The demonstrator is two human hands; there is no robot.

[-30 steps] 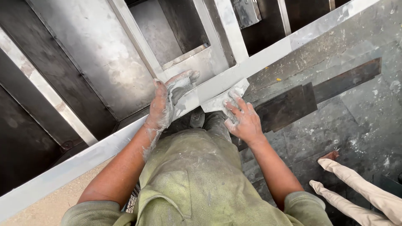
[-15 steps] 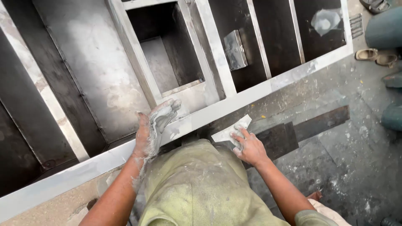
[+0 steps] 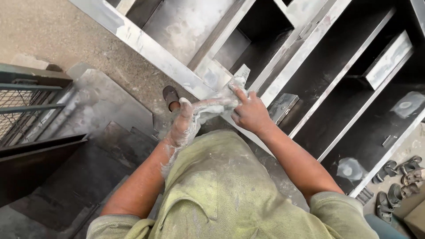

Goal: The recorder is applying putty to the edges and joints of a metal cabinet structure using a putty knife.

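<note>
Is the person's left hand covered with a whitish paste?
Yes, the left hand is smeared all over with pale grey-white paste, while the right hand looks mostly bare.

Sandals (image 3: 396,177) beside wire-mesh gate (image 3: 26,106)

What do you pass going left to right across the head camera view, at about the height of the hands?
Wire mesh panel → dark sandal on the floor → left hand, caked in pale paste → right hand → small metal plate on the frame → sandals at the far right.
</note>
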